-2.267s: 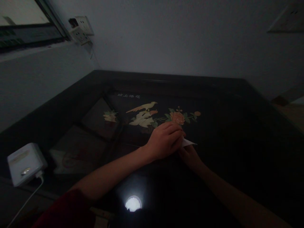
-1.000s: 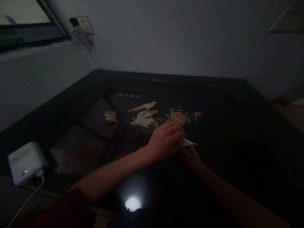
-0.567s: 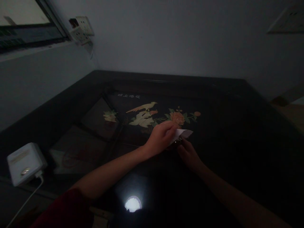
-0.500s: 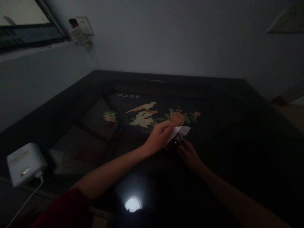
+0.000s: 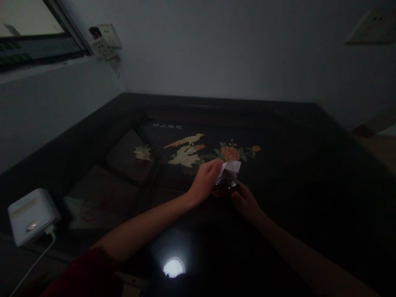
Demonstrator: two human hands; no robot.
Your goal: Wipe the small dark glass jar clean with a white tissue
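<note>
Over the black tabletop, my left hand (image 5: 204, 181) is closed round a white tissue or thin cloth (image 5: 232, 166). The tissue sticks out from its fingers and lies against a small dark, shiny object (image 5: 227, 184) with bright metallic glints. My right hand (image 5: 246, 201) is closed on the right end of that object, its fingertips near a glint. In this dim light the object's exact kind cannot be made out, and the fingers cover part of it.
The glossy black table (image 5: 291, 136) carries a bird-and-flower picture (image 5: 185, 154). A white box (image 5: 33, 215) with a cable (image 5: 37, 260) is at the left. Wall sockets (image 5: 107, 41) are by the window (image 5: 34, 37); a bright lamp reflection shows near the front.
The tissue has shifted slightly left and folded closer over the shiny object, which now shows more of its surface between my hands. Both hands stay in nearly the same place.
</note>
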